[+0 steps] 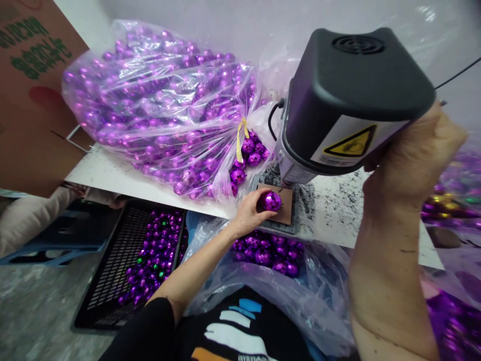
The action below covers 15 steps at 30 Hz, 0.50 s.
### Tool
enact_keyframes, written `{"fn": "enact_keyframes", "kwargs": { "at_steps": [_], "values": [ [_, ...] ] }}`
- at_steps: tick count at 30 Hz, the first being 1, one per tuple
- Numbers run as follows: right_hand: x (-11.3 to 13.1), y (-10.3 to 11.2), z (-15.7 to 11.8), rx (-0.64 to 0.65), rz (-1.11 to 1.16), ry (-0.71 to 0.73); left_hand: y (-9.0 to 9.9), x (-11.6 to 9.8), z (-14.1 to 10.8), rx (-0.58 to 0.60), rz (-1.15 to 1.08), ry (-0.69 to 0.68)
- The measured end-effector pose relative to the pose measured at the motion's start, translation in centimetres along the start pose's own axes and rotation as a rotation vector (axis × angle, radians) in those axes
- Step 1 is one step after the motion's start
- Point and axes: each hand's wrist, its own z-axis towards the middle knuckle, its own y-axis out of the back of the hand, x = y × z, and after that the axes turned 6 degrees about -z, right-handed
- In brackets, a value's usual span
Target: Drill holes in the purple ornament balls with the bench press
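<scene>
My left hand (251, 210) is closed, thumb and fingers around a shiny purple faceted ball (271, 201). It steadies the ball on a brown square pad (286, 206) on the base of a small black bench drill press (361, 100). The thin drill bit (281, 189) comes down right beside the ball; I cannot tell whether it touches. My right hand (428, 140) is raised at the machine's right side, curled around what looks like its lever. The machine's housing hides most of those fingers, and only a dark tip shows by the hand.
A tied clear bag of purple balls (161, 110) lies on the white table (120, 173). More balls (263, 250) sit in plastic below its front edge. A black crate (107, 271) with purple and green balls stands lower left, near another person's sleeve (33, 215). Dark shavings surround the base.
</scene>
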Motion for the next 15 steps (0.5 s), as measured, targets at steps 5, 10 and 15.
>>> {"fn": "enact_keyframes", "kwargs": {
  "at_steps": [5,10,15],
  "values": [
    [-0.2,0.1,0.0,-0.005,0.021,0.005,-0.8,0.7,0.7,-0.044,0.068,-0.051],
    [-0.2,0.1,0.0,0.007,0.006,0.003,-0.7,1.2,0.6,-0.038,0.058,-0.139],
    [0.1,-0.1,-0.1,-0.011,0.038,0.022,-0.6,0.5,0.9,-0.038,0.140,-0.168]
  ]
}}
